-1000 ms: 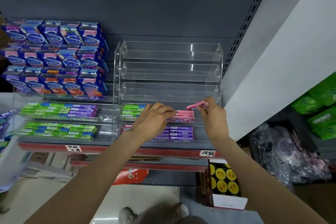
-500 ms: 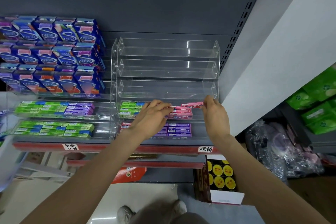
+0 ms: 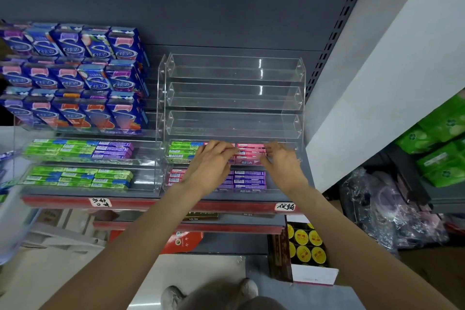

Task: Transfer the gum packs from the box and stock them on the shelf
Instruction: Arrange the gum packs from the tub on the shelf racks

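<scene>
Both hands over the pink gum packs (image 3: 250,153) in the clear rack (image 3: 234,118): left hand (image 3: 214,163) and right hand (image 3: 281,161) with loosely spread fingers, gripping nothing.

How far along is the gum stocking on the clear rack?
Done: the clear rack's two lowest tiers hold green packs, pink packs and purple packs. In hand: left hand and right hand are both at the pink stack, apparently squaring it up; neither visibly holds a pack. Left: the three upper tiers hold nothing. The supply box can't be identified.
</scene>
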`<state>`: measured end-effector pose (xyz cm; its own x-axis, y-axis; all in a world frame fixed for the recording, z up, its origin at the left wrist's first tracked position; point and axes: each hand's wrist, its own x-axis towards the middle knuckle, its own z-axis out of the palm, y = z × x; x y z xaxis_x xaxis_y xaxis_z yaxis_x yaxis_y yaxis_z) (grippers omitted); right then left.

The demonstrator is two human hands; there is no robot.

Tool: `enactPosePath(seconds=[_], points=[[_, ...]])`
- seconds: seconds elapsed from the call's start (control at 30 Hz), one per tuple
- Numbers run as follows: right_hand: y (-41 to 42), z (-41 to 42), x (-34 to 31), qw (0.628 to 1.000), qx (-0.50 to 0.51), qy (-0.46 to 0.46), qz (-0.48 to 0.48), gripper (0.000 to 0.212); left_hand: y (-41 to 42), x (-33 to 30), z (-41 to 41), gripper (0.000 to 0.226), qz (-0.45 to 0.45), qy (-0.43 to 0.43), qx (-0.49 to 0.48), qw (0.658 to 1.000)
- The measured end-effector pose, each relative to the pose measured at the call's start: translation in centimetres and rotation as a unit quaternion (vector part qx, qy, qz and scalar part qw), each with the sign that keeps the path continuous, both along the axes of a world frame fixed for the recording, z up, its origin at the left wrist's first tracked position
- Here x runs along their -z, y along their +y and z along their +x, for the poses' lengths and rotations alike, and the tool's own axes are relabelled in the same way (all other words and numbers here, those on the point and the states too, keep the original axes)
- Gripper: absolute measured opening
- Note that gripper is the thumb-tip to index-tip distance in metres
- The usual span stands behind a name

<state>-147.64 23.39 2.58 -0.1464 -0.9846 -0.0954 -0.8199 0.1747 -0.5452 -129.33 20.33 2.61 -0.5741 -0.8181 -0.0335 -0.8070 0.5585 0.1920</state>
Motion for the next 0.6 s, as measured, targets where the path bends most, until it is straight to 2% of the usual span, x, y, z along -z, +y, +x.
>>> enactPosePath(seconds=[0.3, 0.6], points=[[0.7, 0.4, 0.0, 0.993, -0.075, 0.093, -0.019, 0.049, 0.3, 0.0, 0.4, 0.047, -0.017, 0.005, -0.058, 0.998], [0.7, 1.2, -0.1, 0.981, -0.097, 0.166, -0.036, 0.046, 0.7, -0.1, 0.8, 0.046, -0.031, -0.010, -0.073, 0.997]])
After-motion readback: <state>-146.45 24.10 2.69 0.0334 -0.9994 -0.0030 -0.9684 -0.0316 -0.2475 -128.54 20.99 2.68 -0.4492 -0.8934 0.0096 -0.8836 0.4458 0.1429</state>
